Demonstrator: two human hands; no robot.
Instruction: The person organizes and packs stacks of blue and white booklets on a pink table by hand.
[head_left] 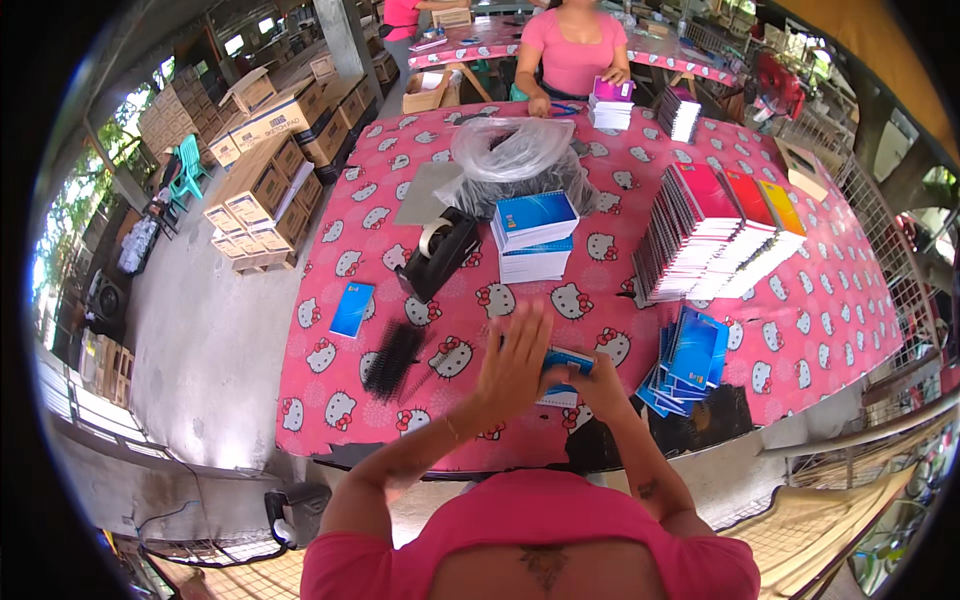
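Observation:
Near the front of the table, a small stack of blue-covered notebooks is between my hands. My right hand grips its right side, fingers curled round it. My left hand is stretched flat with its fingers pointing away from me, against the left side of the stack and hiding part of it. Just to the right lies a loose, fanned heap of blue notebooks. Beyond my hands stands a neat pile of blue notebooks. Black spiral binding coils lie left of my left hand, somewhat blurred.
A black tape dispenser and a single blue notebook sit at left. Farther back is a clear plastic bag. Tall red and yellow notebook stacks stand at right. A co-worker stands across the table, beside purple notebooks.

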